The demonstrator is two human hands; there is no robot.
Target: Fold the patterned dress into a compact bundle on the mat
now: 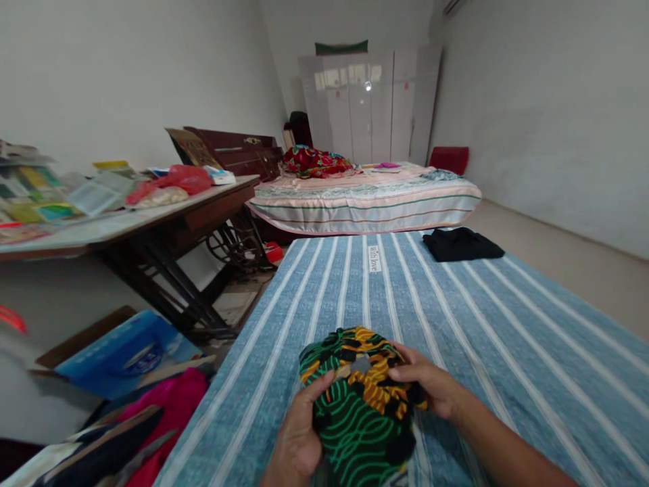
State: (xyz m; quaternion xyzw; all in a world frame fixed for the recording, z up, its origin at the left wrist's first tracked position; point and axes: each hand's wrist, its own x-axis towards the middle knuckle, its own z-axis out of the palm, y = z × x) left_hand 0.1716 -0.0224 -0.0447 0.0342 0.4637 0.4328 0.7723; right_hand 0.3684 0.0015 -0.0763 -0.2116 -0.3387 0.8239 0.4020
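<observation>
A bundled cloth (359, 399) printed in green, orange and black rests on the near end of a blue striped mattress (507, 338). My left hand (299, 439) grips its left side, fingers curled over the fabric. From the right, my right hand (430, 385) holds the cloth's upper right edge with fingers pressed on it. Both hands are closed on the cloth.
A folded black garment (461, 245) lies at the mattress's far right corner. A cluttered wooden table (152, 216) stands at left, with a blue bag (126, 352) and pink cloth (172, 406) on the floor. Farther off are another bed (365, 196) and a white wardrobe (370, 108).
</observation>
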